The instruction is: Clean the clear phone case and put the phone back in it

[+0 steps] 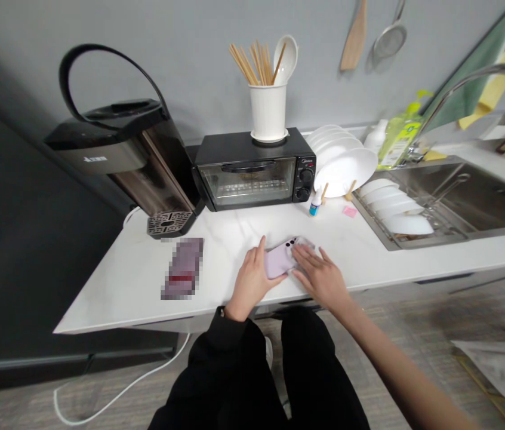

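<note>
Lilac phone (278, 260) at front edge of the worktop (369, 254), left hand (250, 282) fingers clasping its side, right hand (320, 276) fingers spread flat on it, chopsticks (248, 63) in white holder (268, 113) atop toaster oven (252, 170)

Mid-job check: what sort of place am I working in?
Most likely a small kitchen. A black toaster oven sits on the counter, a steel sink with a tap is to the right, and white plates stand between them. The left hand grips a lilac phone.
</note>
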### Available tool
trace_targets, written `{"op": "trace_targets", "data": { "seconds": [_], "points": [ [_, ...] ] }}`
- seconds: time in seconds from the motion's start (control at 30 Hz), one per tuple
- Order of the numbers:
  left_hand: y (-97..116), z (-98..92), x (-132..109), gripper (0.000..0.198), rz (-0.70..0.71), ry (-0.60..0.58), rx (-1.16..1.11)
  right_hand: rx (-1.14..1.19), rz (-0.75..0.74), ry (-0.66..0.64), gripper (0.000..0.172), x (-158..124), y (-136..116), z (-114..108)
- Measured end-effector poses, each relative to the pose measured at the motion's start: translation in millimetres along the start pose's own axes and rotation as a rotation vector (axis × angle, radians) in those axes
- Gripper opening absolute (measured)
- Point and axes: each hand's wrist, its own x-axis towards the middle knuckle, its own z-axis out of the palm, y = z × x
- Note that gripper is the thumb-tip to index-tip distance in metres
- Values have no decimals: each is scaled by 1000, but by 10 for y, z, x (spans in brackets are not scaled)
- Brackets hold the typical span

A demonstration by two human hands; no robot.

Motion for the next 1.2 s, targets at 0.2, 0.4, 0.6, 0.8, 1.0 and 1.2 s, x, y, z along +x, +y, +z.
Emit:
{"op": "trace_targets", "data": {
  "seconds": [0.2, 0.4, 0.6, 0.8, 1.0, 1.2],
  "points": [
    [-32, 3, -5, 103, 9, -19, 5, 125, -194, -109, 53, 123, -142, 52],
    [-28, 20, 11, 117, 7, 4, 14, -20, -26, -17, 54, 67, 61, -7],
    [-36, -2, -4, 103, 0, -12, -8, 129, -246, -138, 52, 48, -66, 25],
    [-28, 9, 21, 121, 16, 11, -8, -51, 5, 11, 54, 101, 136, 5],
    [-55, 25, 0, 105, -17, 7, -27, 128, -213, -132, 56, 45, -147, 49],
    [-20, 4, 7, 115, 27, 9, -8, -3, -34, -49, 56, 58, -7, -38]
  ]
}}
